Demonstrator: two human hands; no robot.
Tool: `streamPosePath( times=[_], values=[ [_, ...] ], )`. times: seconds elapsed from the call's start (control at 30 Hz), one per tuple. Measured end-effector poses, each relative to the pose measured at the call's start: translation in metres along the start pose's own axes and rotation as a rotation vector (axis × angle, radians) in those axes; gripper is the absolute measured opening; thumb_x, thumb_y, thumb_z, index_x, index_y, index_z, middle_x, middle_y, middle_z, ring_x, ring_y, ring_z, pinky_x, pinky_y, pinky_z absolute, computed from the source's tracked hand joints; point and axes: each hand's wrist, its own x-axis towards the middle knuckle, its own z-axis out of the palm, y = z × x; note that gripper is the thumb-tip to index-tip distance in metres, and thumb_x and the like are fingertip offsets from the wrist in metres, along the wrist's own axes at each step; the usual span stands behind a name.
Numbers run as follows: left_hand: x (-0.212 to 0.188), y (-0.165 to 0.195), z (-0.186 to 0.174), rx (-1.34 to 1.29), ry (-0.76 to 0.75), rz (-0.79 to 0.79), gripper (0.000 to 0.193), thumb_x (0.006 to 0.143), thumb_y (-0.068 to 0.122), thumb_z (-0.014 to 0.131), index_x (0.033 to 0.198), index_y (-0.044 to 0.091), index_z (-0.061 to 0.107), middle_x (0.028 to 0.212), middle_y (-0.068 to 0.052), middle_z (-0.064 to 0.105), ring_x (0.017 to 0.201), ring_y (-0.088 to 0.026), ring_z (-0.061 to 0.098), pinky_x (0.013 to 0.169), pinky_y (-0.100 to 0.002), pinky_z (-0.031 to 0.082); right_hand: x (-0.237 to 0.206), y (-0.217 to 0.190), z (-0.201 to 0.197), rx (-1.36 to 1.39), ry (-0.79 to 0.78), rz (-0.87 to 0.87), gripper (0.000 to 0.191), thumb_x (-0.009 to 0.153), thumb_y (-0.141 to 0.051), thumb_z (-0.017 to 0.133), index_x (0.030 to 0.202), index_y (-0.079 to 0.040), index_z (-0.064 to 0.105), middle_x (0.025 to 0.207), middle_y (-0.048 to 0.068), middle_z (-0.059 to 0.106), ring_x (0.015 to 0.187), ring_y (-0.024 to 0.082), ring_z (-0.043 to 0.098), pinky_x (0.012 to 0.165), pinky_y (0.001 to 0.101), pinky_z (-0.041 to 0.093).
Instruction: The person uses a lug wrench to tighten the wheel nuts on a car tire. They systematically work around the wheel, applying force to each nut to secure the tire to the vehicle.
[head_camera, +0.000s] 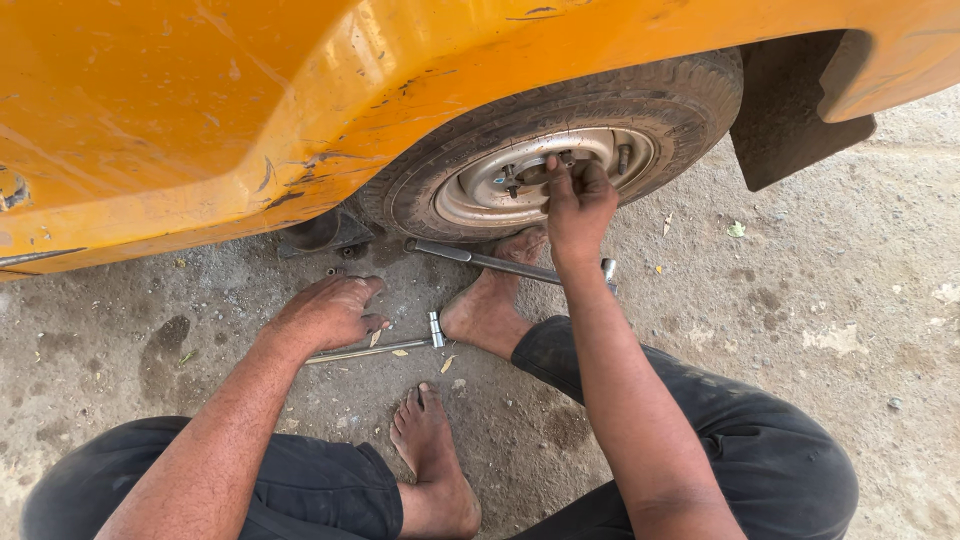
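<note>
A car wheel (470, 190) with a grey steel rim (480, 195) sits under the orange body of a vehicle (200, 110). My right hand (577, 205) reaches up to the hub, its fingertips closed on a wheel nut at a stud (563, 158). My left hand (325, 312) rests on the concrete ground, palm down, over one end of a metal cross wrench (420, 340). The wrench's other bar (480, 260) runs under my right wrist, partly hidden by my bare foot.
I sit on stained concrete with bare feet (485, 305) toward the wheel. A black mud flap (790, 110) hangs right of the tyre. A small loose nut (331, 271) lies near the tyre's left edge. Dry leaves are scattered about.
</note>
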Motion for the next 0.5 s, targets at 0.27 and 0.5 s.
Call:
streamPosePath(
  times=[0.27,0.5],
  values=[
    [0.003,-0.003,0.003,0.006,-0.009,0.008,0.062,0.09,0.043,0.071,0.145,0.023,0.053,0.143,-0.005,0.061,0.136,-0.025,0.055,0.115,-0.044,0.044,0.005,0.007,-0.003,-0.086,0.009,-0.098,0.034,0.102,-0.031,0.071,0.078,-0.009,0.062,0.061,0.001,0.064,0.047,0.006,0.056,0.04,0.0235,0.045],
    [0.005,-0.003,0.004,0.0,-0.008,0.014,0.063,0.089,0.044,0.072,0.146,0.023,0.053,0.142,-0.006,0.062,0.135,-0.025,0.055,0.114,-0.043,0.044,0.004,0.02,0.0,-0.187,0.091,-0.143,0.044,0.104,-0.039,0.07,0.074,-0.007,0.058,0.057,0.001,0.057,0.045,0.008,0.049,0.041,0.0277,0.038]
  ],
)
